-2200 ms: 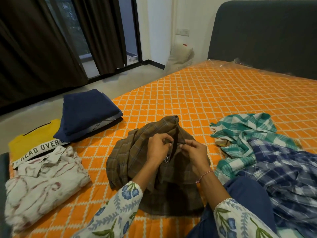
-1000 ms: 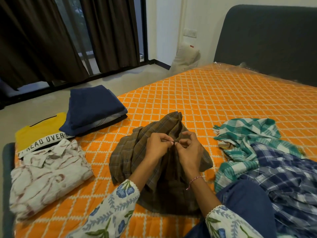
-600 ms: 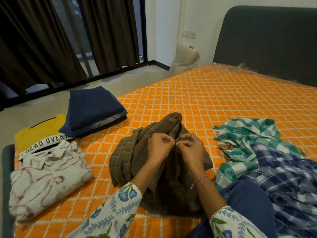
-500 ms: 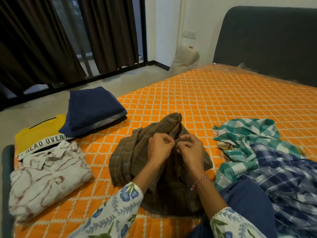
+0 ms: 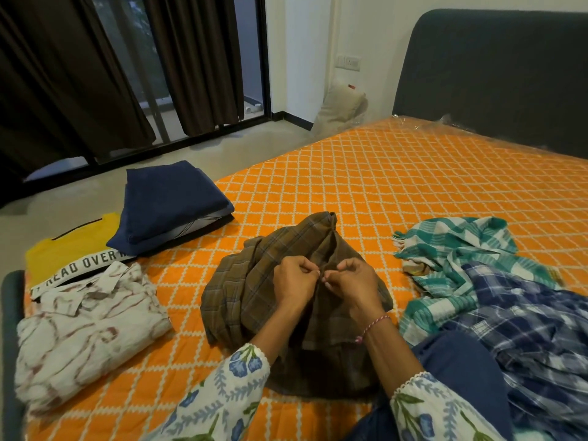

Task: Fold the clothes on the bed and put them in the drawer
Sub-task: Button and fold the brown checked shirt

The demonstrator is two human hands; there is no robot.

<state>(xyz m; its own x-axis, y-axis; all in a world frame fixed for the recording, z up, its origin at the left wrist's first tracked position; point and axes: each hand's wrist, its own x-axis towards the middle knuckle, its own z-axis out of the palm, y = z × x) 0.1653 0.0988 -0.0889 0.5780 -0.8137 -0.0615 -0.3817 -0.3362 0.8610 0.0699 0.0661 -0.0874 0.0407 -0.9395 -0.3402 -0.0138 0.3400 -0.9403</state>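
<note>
A brown plaid shirt [image 5: 254, 281] lies crumpled on the orange quilted bed [image 5: 397, 186] in front of me. My left hand [image 5: 294, 283] and my right hand [image 5: 351, 281] meet over its front, each pinching the shirt's fabric at the placket with fingertips close together. To the right lie an unfolded teal checked cloth [image 5: 451, 249] and an unfolded blue plaid shirt [image 5: 534, 323]. On the left sit folded clothes: a white patterned shirt [image 5: 82, 326], a yellow T-shirt [image 5: 66, 249] and a navy stack [image 5: 168, 198]. No drawer is in view.
A dark padded headboard [image 5: 493, 74] stands at the far side of the bed. A beige bag [image 5: 342, 109] leans by the wall. Dark curtains [image 5: 63, 74] hang over a glass door at left, with bare floor [image 5: 241, 148] between door and bed.
Both hands have stayed on the brown shirt's front, fingers working in small motions at the placket. The camera has tilted slightly; the clothes around have not moved.
</note>
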